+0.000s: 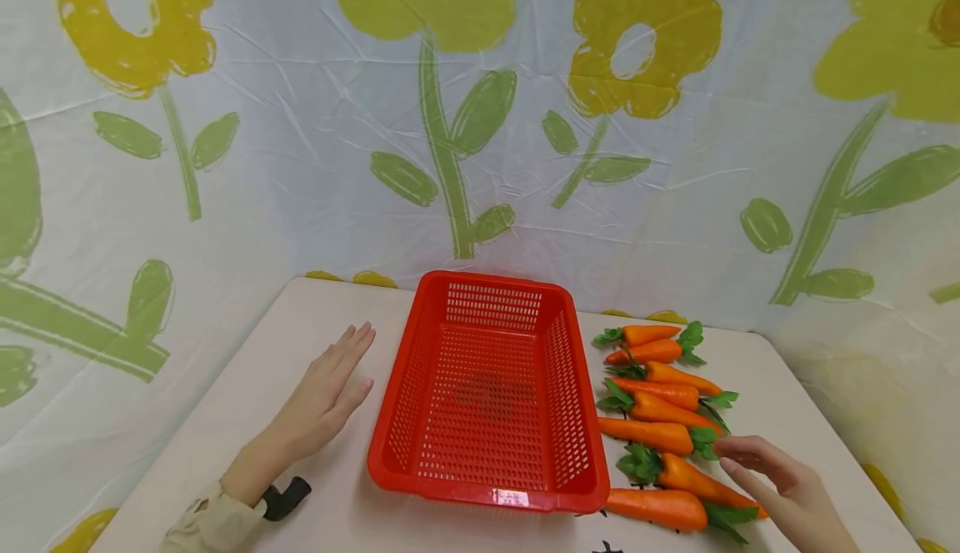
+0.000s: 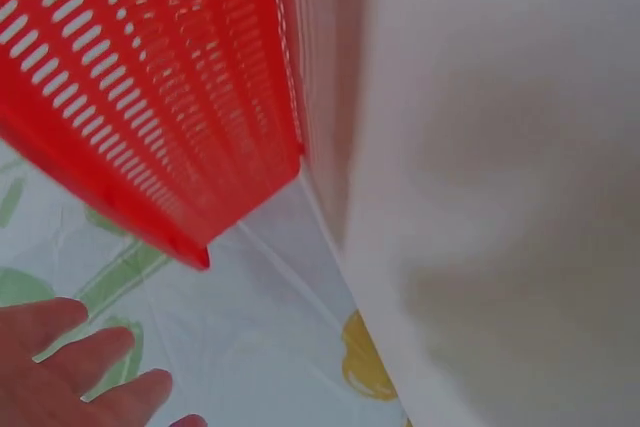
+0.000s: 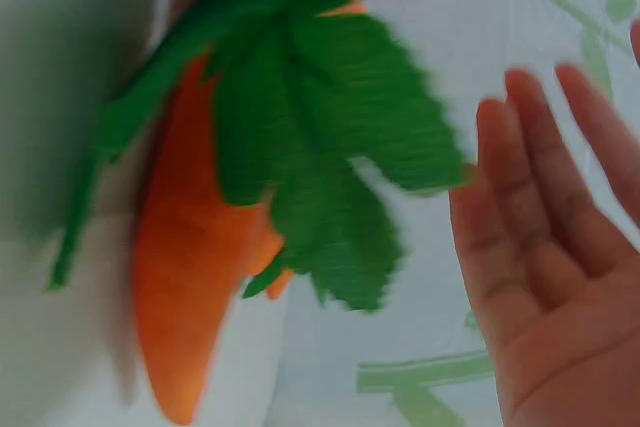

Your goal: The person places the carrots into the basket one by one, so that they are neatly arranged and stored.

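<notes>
A red plastic basket (image 1: 491, 495) with slotted walls stands upright mid-table, with nothing inside it. To its left, my left hand (image 1: 318, 403) hovers with fingers extended, apart from the basket wall; the left wrist view shows its fingertips (image 2: 110, 347) below the basket's rim. Several orange carrots (image 1: 663, 434) with green leaves lie in a column along the basket's right side. My right hand (image 1: 783, 486) is at the right of the nearer carrots, fingers slightly bent and holding nothing. In the right wrist view its fingers (image 3: 540, 177) are beside the green leaves (image 3: 330, 147) of a carrot (image 3: 190, 267).
A pale tabletop (image 1: 247, 353) carries everything. Behind it and at the sides hangs a white sheet (image 1: 322, 161) printed with yellow flowers. A small paper label (image 1: 512, 498) is on the basket's near rim. A black strap (image 1: 287, 499) is at the left wrist.
</notes>
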`<act>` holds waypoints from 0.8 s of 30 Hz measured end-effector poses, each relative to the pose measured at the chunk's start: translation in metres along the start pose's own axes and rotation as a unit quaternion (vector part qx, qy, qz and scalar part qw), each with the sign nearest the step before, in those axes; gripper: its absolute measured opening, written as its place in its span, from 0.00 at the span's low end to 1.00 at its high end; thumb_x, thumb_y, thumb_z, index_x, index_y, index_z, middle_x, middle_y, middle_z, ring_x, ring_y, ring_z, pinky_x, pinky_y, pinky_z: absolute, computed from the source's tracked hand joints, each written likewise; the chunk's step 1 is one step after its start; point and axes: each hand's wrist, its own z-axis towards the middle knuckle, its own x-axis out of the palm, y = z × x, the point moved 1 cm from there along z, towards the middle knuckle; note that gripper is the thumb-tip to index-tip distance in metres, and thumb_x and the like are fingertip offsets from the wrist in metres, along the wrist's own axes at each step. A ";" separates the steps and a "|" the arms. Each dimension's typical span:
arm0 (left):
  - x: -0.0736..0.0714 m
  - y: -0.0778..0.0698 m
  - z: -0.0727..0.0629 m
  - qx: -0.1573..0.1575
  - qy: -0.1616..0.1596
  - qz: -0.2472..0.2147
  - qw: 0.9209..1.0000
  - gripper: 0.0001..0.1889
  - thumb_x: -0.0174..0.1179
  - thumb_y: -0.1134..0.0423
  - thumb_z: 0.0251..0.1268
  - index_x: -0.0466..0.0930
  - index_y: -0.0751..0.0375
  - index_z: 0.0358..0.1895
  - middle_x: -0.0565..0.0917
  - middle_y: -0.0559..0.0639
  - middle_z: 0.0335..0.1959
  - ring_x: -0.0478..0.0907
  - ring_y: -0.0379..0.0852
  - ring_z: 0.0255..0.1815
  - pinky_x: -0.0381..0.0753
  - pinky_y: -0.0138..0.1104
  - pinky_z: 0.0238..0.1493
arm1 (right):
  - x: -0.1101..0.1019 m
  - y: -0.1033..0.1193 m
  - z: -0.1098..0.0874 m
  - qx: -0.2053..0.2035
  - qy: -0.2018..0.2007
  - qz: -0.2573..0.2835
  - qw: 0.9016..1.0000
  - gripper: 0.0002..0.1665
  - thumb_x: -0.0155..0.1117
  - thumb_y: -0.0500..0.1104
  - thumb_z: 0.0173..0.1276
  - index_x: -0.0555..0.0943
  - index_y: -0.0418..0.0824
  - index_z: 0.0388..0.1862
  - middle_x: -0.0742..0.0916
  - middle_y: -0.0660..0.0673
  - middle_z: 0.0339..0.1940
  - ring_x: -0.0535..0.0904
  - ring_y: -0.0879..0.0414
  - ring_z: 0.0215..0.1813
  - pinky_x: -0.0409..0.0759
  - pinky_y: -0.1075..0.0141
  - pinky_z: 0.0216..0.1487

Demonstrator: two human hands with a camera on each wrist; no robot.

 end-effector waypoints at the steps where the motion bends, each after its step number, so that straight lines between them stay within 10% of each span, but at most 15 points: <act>1: 0.003 -0.002 0.001 0.002 0.006 -0.004 1.000 0.33 0.54 0.60 0.71 0.57 0.61 0.77 0.59 0.58 0.77 0.53 0.63 0.77 0.53 0.65 0.67 | 0.002 -0.002 -0.001 -0.006 0.004 0.007 1.000 0.12 0.62 0.34 0.70 0.82 0.33 0.51 0.88 0.50 0.42 0.80 0.69 0.42 0.78 0.79 0.40; 14: 0.036 -0.011 0.021 0.016 0.064 -0.182 0.981 0.35 0.56 0.62 0.71 0.55 0.61 0.78 0.51 0.55 0.80 0.42 0.58 0.80 0.47 0.67 0.69 | 0.022 -0.019 -0.006 -0.045 0.130 0.045 0.989 0.09 0.66 0.34 0.65 0.87 0.40 0.43 0.89 0.53 0.38 0.79 0.62 0.35 0.80 0.71 0.37; 24: 0.055 -0.001 0.025 0.097 0.010 -0.234 0.967 0.34 0.49 0.70 0.63 0.58 0.64 0.76 0.55 0.65 0.78 0.38 0.68 0.79 0.37 0.58 0.73 | 0.024 -0.024 -0.004 -0.020 0.198 0.026 0.980 0.15 0.70 0.41 0.64 0.86 0.41 0.49 0.87 0.54 0.45 0.79 0.64 0.42 0.79 0.73 0.43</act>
